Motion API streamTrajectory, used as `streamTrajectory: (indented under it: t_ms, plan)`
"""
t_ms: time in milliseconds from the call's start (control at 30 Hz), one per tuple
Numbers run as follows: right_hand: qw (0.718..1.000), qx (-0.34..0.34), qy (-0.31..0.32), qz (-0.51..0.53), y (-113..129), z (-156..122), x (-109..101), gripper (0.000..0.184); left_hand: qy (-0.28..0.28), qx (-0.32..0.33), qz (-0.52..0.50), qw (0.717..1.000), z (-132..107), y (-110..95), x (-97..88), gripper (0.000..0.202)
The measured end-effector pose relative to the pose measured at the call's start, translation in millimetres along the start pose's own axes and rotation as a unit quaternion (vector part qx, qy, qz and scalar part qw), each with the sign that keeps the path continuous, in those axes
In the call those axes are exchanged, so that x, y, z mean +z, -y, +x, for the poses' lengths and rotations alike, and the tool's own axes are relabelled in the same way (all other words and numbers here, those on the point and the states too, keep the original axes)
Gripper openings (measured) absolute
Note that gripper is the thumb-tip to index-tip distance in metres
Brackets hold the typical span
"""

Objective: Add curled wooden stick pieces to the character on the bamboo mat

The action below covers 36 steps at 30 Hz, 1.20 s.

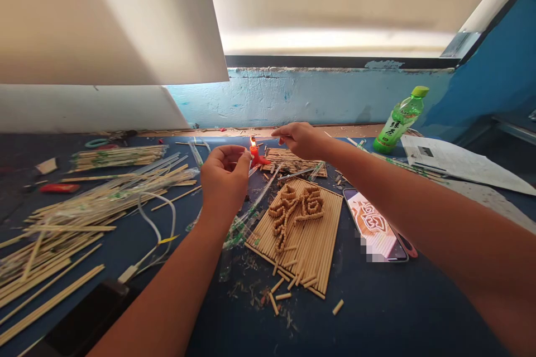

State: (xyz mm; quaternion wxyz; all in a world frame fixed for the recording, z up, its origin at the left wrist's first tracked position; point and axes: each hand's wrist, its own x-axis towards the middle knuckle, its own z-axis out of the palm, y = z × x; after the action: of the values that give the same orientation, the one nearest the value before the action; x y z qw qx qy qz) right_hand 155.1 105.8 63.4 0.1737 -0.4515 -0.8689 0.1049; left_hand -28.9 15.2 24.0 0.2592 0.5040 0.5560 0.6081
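A lit red candle (pixel 254 155) stands at the back of the blue table. Just left of it is my left hand (pixel 224 175), its thumb and fingers pinched together near the flame; what sits between the fingertips is too small to name. My right hand (pixel 302 140) is right of the flame, fingers closed in a pinch, with a faint thin strand seeming to run from them toward the candle. In front lies a square panel of wooden sticks (pixel 330 217), carrying raised character-like shapes (pixel 310 206) made of short stick pieces. Cut stick pieces (pixel 283 296) are scattered at its near edge.
Bundles of long wooden sticks (pixel 87 234) and plastic wrappers lie left, beside a white cable (pixel 161 240) and a black device (pixel 84 318). A phone (pixel 377 228) displaying a similar design lies right. Behind it are a green bottle (pixel 400 120) and papers (pixel 464 162).
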Motion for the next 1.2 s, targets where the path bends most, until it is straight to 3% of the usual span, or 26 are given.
streamTrajectory:
  t_ms: [1200]
  plan:
    - [1.0, -0.005, -0.009, 0.026, -14.9, 2.7, 9.2, 0.037, 0.005, -0.01, -0.016, 1.0, -2.5, -0.4, 5.7, 0.023]
